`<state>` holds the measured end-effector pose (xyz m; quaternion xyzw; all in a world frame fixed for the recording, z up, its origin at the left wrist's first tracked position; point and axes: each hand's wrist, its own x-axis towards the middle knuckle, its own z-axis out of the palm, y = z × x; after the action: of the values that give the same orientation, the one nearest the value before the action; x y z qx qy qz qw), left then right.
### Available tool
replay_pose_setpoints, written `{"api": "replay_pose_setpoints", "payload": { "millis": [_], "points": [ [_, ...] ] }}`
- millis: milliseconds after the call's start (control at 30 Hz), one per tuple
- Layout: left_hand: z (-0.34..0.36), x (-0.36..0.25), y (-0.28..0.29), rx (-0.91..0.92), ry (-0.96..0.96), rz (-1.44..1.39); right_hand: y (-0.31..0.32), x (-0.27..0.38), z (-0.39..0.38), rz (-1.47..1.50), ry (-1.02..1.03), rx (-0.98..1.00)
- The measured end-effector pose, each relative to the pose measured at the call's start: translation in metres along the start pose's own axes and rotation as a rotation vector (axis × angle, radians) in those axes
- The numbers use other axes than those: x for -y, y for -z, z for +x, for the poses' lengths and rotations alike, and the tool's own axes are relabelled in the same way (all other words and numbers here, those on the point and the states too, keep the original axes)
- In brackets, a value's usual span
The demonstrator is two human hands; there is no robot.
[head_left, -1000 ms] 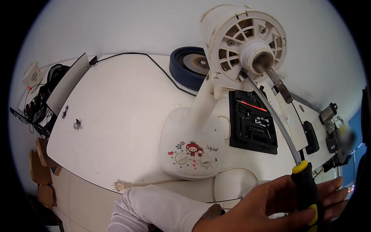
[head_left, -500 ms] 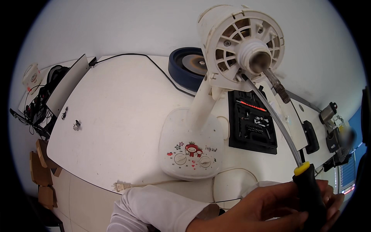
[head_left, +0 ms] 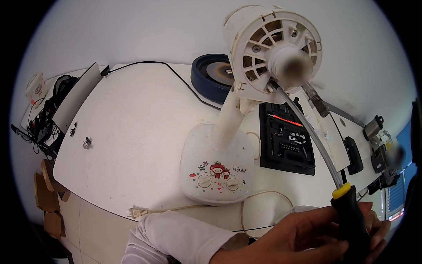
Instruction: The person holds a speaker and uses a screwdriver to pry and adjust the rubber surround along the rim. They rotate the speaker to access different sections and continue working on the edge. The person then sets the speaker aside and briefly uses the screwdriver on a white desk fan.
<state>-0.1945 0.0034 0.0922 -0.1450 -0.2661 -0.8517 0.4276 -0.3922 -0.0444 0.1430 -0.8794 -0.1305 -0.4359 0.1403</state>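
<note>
My left hand [head_left: 299, 235] comes in from the lower left in a white sleeve. It is closed around the black and yellow handle of a long-shafted screwdriver [head_left: 317, 140], with fingertips showing past the handle's right side. The shaft runs up and to the left, and its tip goes into the front of a white fan motor housing [head_left: 246, 50], just below the central collar. The collar's middle is blurred. The motor tops an upright post on a white fan base [head_left: 217, 189] with two knobs and red cartoon figures. My right hand cannot be made out.
Right of the post lies a black tool case [head_left: 288, 158] with bits. A dark blue round container [head_left: 211, 94] stands behind. A plug [head_left: 138, 212] and its cord lie along the table's front edge. A small metal piece [head_left: 87, 143] rests at the left, and a black cable [head_left: 176, 75] crosses the back.
The motor housing and fan base have shifted very slightly left in view. The screwdriver has come slightly left with them, its tip still in the housing. My left hand keeps its hold.
</note>
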Motion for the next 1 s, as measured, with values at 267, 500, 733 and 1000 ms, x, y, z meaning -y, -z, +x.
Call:
{"api": "replay_pose_setpoints", "payload": {
  "millis": [267, 500, 733, 1000],
  "points": [
    [0.005, 0.014, -0.030, 0.284, -0.402, -0.598, 0.002, 0.008, 0.002, 0.025, -0.058, 0.016],
    [-0.017, -0.002, -0.007, 0.022, -0.360, 0.062, -0.043, -0.022, 0.000, 0.252, 0.087, -0.224],
    [-0.002, 0.011, 0.001, 0.002, -0.024, -0.042, 0.016, 0.011, 0.000, 0.142, -0.059, 0.112],
    [0.000, 0.001, -0.033, 0.080, -0.226, -0.431, -0.001, -0.003, -0.001, 0.044, 0.018, 0.034]
  ]
}}
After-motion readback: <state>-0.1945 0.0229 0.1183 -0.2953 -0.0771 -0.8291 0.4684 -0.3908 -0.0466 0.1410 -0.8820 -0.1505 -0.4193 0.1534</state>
